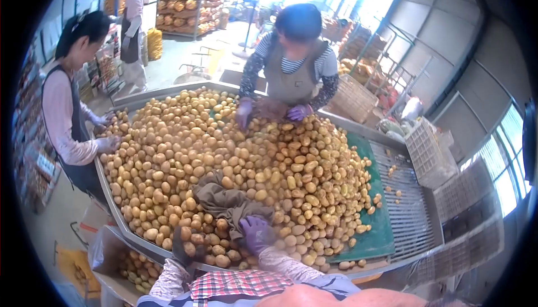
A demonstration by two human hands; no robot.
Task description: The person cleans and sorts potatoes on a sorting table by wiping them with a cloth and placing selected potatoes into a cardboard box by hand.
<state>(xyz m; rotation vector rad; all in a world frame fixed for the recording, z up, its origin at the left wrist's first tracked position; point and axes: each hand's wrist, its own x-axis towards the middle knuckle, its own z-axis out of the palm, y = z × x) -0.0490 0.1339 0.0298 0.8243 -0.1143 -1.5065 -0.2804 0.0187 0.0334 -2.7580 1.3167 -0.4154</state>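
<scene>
My right hand (256,234), in a purple glove, grips the near edge of a crumpled brown cloth (221,197) that lies over the potatoes. To its left, at the table's near edge, my left hand (182,246) wears a dark glove. It is beside several darker potatoes (196,238); its fingers are blurred and partly hidden, so I cannot see whether it holds one. A wide heap of small yellow-brown potatoes (185,139) covers the metal-rimmed sorting table (115,206), with yellower ones (319,178) on the right.
A green mat (372,234) and slatted metal chute (406,206) lie right, with a few loose potatoes. Co-workers stand at the left (70,99) and across the table (297,60). Below left is a box of potatoes (137,273). White plastic crates (428,153) stand right.
</scene>
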